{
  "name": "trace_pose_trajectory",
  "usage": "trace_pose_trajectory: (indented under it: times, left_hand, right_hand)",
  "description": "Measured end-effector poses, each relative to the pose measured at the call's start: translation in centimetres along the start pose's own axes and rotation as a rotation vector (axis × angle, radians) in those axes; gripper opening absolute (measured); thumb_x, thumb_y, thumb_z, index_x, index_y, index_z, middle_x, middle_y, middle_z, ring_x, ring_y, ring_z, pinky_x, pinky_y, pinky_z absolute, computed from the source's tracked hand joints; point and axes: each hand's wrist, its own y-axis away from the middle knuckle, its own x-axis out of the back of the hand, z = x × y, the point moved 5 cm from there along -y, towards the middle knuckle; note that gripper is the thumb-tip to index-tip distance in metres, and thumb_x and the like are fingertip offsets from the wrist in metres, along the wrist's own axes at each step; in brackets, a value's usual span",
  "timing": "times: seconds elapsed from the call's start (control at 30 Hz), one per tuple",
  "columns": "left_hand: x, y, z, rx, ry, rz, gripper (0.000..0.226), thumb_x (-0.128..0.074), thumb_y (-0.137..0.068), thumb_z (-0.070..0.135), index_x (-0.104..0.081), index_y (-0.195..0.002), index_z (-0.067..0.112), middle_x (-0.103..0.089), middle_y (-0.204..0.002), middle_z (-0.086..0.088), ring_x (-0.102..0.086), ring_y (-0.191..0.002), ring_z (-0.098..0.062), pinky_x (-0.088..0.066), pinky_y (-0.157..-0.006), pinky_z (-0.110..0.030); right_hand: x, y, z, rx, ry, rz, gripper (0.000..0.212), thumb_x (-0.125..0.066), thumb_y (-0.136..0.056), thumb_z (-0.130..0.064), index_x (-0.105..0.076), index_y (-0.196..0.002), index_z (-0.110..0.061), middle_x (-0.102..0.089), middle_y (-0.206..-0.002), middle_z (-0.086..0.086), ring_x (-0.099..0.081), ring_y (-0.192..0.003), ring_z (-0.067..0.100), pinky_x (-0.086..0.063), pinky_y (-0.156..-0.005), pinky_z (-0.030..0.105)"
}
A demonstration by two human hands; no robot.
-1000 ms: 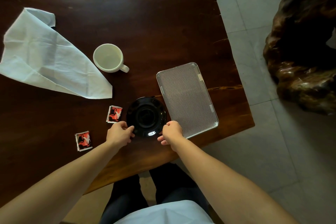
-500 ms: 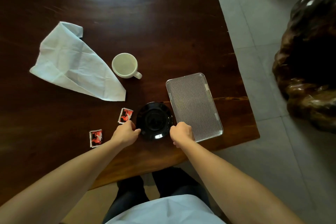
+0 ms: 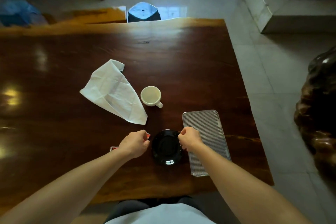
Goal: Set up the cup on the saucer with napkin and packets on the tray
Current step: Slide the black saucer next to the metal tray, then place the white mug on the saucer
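Between the two hands a black saucer (image 3: 167,147) lies on the dark wooden table (image 3: 72,82) with nothing in it. The left hand (image 3: 134,143) sits at its left rim and the right hand (image 3: 190,140) at its right rim, fingers curled; whether either actually grips the rim cannot be told. Just right of the right fingers, the ribbed tray (image 3: 209,132) is bare. Beyond the fingertips stands an empty white cup (image 3: 151,96), the napkin (image 3: 114,94) to its left. Red packets (image 3: 148,135) peek from behind the left hand.
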Motion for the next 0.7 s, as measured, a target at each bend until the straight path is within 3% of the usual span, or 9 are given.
trace_pose_trajectory:
  times: [0.2,0.4,0.5,0.7]
  left_hand:
    - [2.1,-1.3,-0.3,-0.038,-0.008,0.038,0.015,-0.055,-0.097,0.033,-0.061,-0.103,0.021,-0.062,-0.091,0.003,-0.061,-0.082,-0.017,-0.046,-0.066,-0.030]
    - [3.7,-4.9,-1.1,-0.035,0.005,0.015,0.010,-0.055,-0.095,0.031,-0.059,-0.097,0.022,-0.065,-0.096,-0.002,-0.062,-0.087,-0.019,-0.052,-0.072,-0.033]
    - [4.3,-7.0,-1.6,-0.024,0.026,0.000,0.013,-0.054,-0.094,0.030,-0.061,-0.100,0.020,-0.068,-0.102,-0.004,-0.064,-0.091,-0.022,-0.056,-0.081,-0.038]
    - [5.0,-11.2,-2.6,-0.039,0.016,-0.045,0.017,-0.053,-0.094,0.030,-0.061,-0.105,0.019,-0.068,-0.104,-0.005,-0.063,-0.093,-0.023,-0.056,-0.082,-0.039]
  right_hand:
    - [-0.1,-1.4,-2.9,0.037,0.069,-0.004,0.008,-0.059,-0.086,-0.018,-0.060,-0.084,-0.025,-0.067,-0.094,0.004,-0.069,-0.083,0.022,-0.062,-0.075,0.042]
    - [-0.1,-3.7,-5.9,0.051,0.080,-0.009,0.008,-0.060,-0.086,-0.017,-0.062,-0.089,-0.024,-0.066,-0.094,0.004,-0.069,-0.084,0.022,-0.063,-0.075,0.042]
    - [0.0,-5.3,-7.3,0.065,0.103,-0.014,0.012,-0.058,-0.082,-0.016,-0.063,-0.092,-0.022,-0.067,-0.095,0.005,-0.069,-0.086,0.024,-0.062,-0.077,0.044]
    - [0.1,-8.9,-9.4,0.040,0.116,-0.014,0.015,-0.054,-0.082,-0.018,-0.062,-0.094,-0.024,-0.068,-0.099,0.006,-0.070,-0.086,0.026,-0.062,-0.077,0.044]
